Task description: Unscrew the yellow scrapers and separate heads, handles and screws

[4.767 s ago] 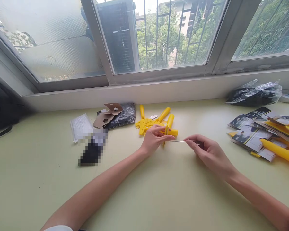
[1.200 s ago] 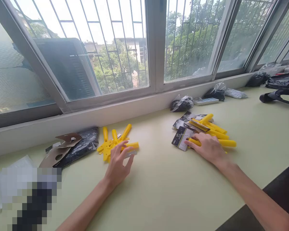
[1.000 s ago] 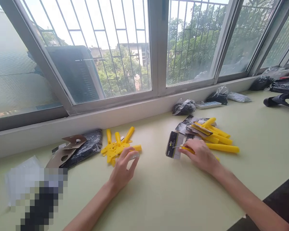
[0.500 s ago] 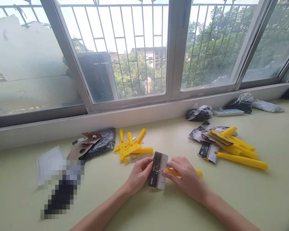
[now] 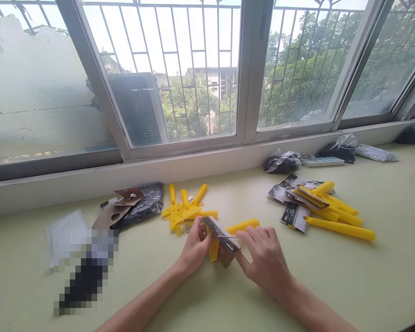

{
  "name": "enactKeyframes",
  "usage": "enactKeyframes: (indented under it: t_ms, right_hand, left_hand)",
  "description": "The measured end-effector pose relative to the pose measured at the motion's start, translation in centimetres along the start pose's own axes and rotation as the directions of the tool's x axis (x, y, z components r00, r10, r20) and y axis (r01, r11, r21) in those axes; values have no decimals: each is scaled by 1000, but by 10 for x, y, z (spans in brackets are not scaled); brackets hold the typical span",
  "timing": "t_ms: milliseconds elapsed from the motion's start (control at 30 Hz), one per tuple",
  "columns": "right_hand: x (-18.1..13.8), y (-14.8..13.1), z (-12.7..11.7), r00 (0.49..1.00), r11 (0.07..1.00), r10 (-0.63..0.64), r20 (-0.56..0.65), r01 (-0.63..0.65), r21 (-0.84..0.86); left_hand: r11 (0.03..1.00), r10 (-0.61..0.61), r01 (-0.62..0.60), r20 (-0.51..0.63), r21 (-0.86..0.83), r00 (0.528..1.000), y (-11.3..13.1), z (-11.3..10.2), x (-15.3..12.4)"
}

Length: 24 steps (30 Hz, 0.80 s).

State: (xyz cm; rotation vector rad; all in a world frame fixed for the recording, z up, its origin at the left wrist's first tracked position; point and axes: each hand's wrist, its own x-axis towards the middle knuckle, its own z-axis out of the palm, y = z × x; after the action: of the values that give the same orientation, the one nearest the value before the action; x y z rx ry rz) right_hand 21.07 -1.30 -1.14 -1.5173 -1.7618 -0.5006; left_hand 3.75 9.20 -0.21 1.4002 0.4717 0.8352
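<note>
My left hand (image 5: 195,249) grips a yellow-handled tool by its head end, where a folded black-and-white cardboard card (image 5: 223,234) sits around it. The tool's yellow handle (image 5: 242,226) points up to the right, and part of its flat yellow head (image 5: 213,251) shows below the card. My right hand (image 5: 262,256) has its fingers closed on a thin metal piece (image 5: 228,237) that lies across the card; its exact kind is too small to tell. Right fingertips are at the card's lower right corner.
Several yellow tools without cards (image 5: 185,212) lie beyond my left hand. To the right is a pile of carded yellow tools (image 5: 339,222). A black plastic-wrapped packet (image 5: 141,205), brown cardboard (image 5: 115,216) and a clear bag (image 5: 69,235) lie left. Wrapped bundles (image 5: 282,161) line the sill.
The card and tool have been turned and tilted, so the handle now points up to the right past my right hand. Part of the yellow head has come into view beneath the card.
</note>
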Motion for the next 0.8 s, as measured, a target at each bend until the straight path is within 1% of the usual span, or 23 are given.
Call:
enactKeyframes:
  t_ms: [67,200,267,333,400,433,500,533,567,600,633,700,767,800]
  right_hand:
    - [-1,6,3,999,999,36,-5,-36,-2]
    - [-1,15,7,991,990,132,22,-131,-49]
    - [0,23,7,977,972,211,-17,-212,-102]
    - [2,37,4,951,939,298,-78,-307,-157]
    - [3,54,-4,905,887,406,-126,-423,-184]
    - [4,64,-10,870,853,473,-138,-491,-176]
    - [8,79,-23,769,763,620,-157,-637,-109]
    - [13,84,-30,716,720,676,-175,-692,-52]
    - [20,85,-36,682,698,706,-191,-716,22]
    - [31,83,-41,671,700,709,-218,-707,103]
    - [45,77,-43,671,716,696,-255,-675,177]
    - [83,53,-39,697,766,643,-318,-573,292]
    - [129,15,-20,727,803,586,-358,-462,376]
    - [151,-8,-6,766,819,551,-333,-417,394]
  left_hand:
    - [1000,-16,16,-17,-10,1000,3,0,0]
    - [1000,-26,27,-109,6,994,5,-2,0]
    - [999,-35,33,-145,-14,989,4,-5,1]
    - [999,-34,26,-179,-44,983,2,-8,2]
    - [997,-31,17,-205,-71,978,0,-11,4]
    - [997,-33,16,-217,-81,976,-1,-12,4]
    - [996,-48,27,-242,-89,969,-2,-13,5]
    - [996,-59,40,-248,-84,967,-3,-12,6]
    - [996,-71,56,-248,-66,966,-3,-11,6]
    - [996,-81,74,-235,-41,969,-5,-10,6]
    - [997,-83,82,-213,-16,974,-6,-8,6]
    - [997,-67,70,-169,15,983,-9,-5,7]
    - [997,-70,72,-162,10,984,-11,-3,7]
    - [997,-74,76,-165,7,984,-11,-3,6]
